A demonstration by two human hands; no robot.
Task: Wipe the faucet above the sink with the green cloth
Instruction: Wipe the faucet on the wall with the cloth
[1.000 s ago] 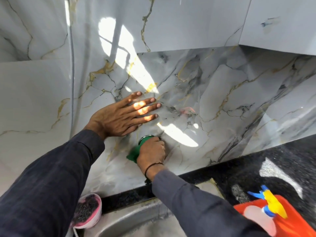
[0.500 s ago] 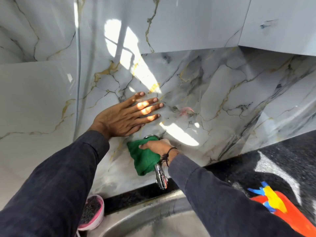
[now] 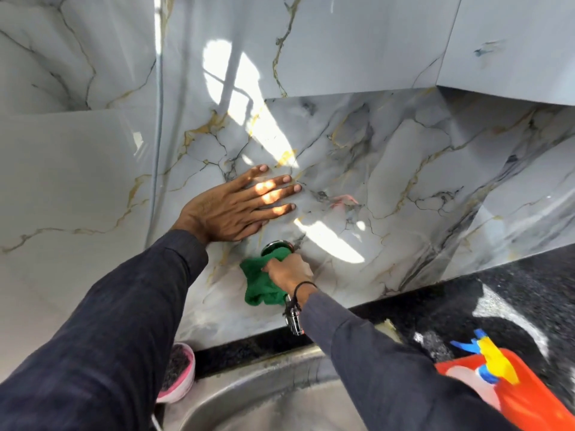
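Now wiping faucet (image 3: 294, 318) near wall base: right hand (image 3: 289, 272) gripping green cloth (image 3: 261, 284) bunched around it; left hand (image 3: 236, 208) bracing flat, fingers spread, on marble wall (image 3: 404, 181). Spout over sink (image 3: 280, 396) seemingly remaining.

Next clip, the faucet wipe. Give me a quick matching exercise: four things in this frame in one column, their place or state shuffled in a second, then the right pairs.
Things
1. left hand
2. green cloth
3. pink bowl
4. spray bottle

Place or state
A. lying in the red tray at lower right
B. held against the faucet by the right hand
C. on the dark counter left of the sink
D. flat on the marble wall, fingers spread

Pairs: 1-D, 2-B, 3-C, 4-A
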